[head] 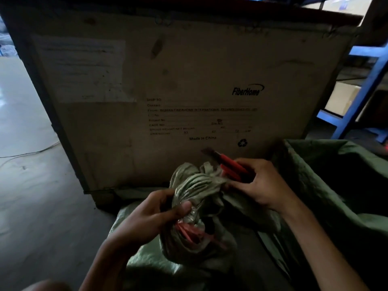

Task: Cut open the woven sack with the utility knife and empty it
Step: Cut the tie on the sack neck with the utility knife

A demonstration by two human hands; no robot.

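Your sack (197,185) is coarse woven plastic cloth, pale green and matt, creased into tight ridges where its neck is bunched. Thin pink plastic strips (189,229) show lower down among its folds, slightly shiny. The knife (228,166) has a smooth red plastic body with a dark, dull tip. Beside you, the darker green sack (327,177) has the same fine weave and a faint sheen. The crate (189,80) looks like scuffed, stained board, matt, with a flat paper label (81,68) stuck on. The floor (27,143) is smooth and glossy.

The crate (189,80) reads "FiberHome", "SHIP TO", "Made in China" and a recycling sign.
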